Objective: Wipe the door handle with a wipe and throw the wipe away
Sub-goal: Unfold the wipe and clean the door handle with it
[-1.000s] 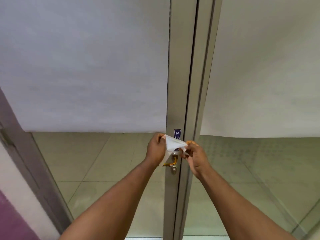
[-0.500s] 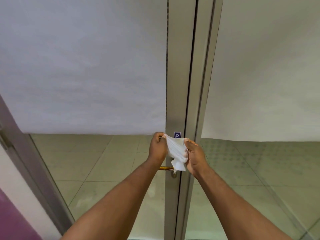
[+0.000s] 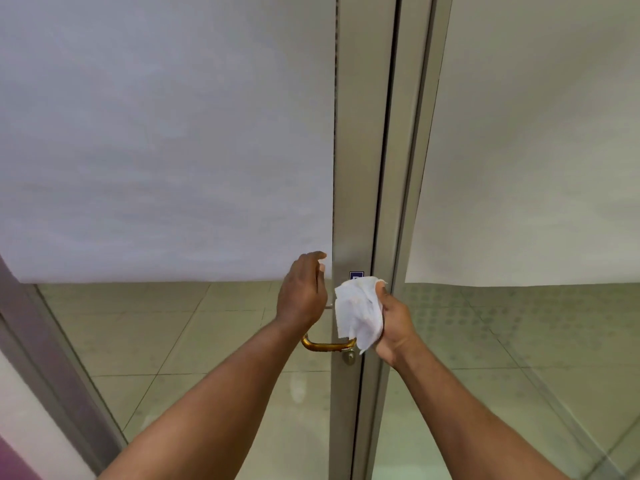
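Showing a glass door viewed from above and in front, with both bare forearms reaching toward its metal frame (image 3: 356,168). The right hand (image 3: 393,325) grips a crumpled white wipe (image 3: 358,311), its fingers curled closed around the wipe's right edge so that the sheet hangs loosely to the left of the palm. The wipe's lower corner hangs just above the right end of the brass door handle (image 3: 327,345); whether the two touch cannot be told. The left hand (image 3: 303,292) is open and holds nothing, fingers loosely extended upward, positioned just left of the frame and above the handle's left end, apart from the wipe. The handle runs horizontally across the frame, with a small round keyhole (image 3: 349,356) directly beneath its right end. A small blue sticker (image 3: 356,274) on the frame is partly covered by the wipe's top edge. Frosted film (image 3: 166,133) covers the upper glass; tiled floor (image 3: 173,323) shows through the clear lower portion.
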Tool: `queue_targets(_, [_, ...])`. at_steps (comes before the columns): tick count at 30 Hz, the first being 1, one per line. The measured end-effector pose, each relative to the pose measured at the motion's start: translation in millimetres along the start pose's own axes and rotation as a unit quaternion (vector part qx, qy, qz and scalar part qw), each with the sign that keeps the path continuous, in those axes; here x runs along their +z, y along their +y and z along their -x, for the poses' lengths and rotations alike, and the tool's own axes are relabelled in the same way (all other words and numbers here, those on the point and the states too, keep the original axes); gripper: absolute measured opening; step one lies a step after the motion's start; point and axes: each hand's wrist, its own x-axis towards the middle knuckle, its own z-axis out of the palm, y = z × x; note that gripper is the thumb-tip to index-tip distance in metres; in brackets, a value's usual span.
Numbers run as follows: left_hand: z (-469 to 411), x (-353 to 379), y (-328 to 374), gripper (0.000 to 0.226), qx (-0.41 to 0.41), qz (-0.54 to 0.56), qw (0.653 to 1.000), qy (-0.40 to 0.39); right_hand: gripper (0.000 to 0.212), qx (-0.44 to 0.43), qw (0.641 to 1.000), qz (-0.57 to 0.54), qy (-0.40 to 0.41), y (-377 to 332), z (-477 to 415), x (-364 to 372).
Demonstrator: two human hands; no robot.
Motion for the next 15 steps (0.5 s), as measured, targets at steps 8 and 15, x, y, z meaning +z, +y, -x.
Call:
queue_targets(8, [-32.5,-14.8,-53.7,0.067,0.180,-0.278,0.943,-0.018,0.042,-0.129,0.981,0.077,0.123,16.5,-12.1,-18.3])
queue_targets(15, [-66.6,-9.3,-78.1,0.074,0.217,-0.319,0.922,0.016,0.041,-0.269,0.908,0.275,0.164,47.2,-16.3,-52.2])
